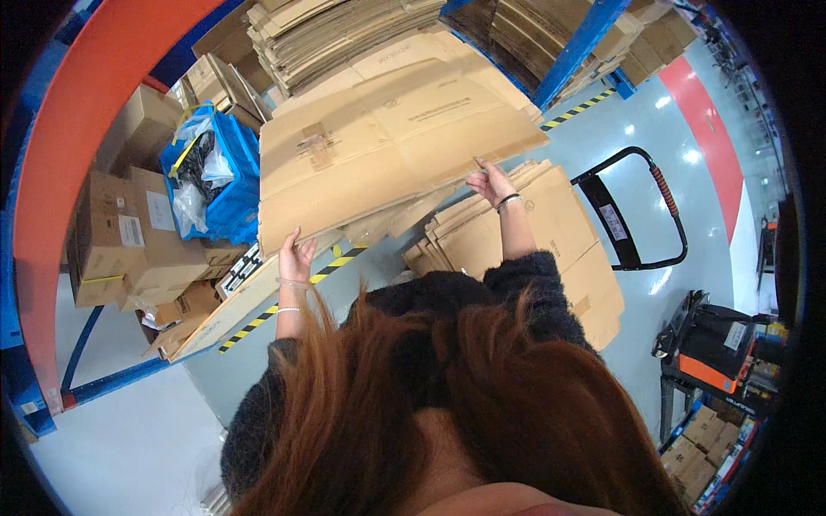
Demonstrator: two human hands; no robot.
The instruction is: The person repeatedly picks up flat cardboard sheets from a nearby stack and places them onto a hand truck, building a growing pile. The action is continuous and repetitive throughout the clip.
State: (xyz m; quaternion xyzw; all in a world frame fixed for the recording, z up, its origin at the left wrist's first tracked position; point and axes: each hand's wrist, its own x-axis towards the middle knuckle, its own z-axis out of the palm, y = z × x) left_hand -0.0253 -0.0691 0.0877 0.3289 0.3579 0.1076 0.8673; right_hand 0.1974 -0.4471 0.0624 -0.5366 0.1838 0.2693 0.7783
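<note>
A large flattened cardboard box (387, 142) lies tilted in front of me, with tape and printing on its top face. My left hand (297, 258) grips its near left corner, thumb on top. At the near right edge, my right hand (492, 182) pinches the same cardboard between thumb and fingers. Beyond it rises a tall stack of flattened boxes (335, 45) on the rack. More flattened boxes (542, 219) are piled low to the right, partly behind my right forearm. Whether one or several sheets are in my hands I cannot tell.
Left of the cardboard stands a blue plastic bin (235, 174) with plastic bags, beside closed cartons (110, 245). A blue rack upright (577, 55) rises at the back right. A black trolley handle (674, 213) stands right of the low pile. Black-and-yellow tape (335, 263) marks the floor.
</note>
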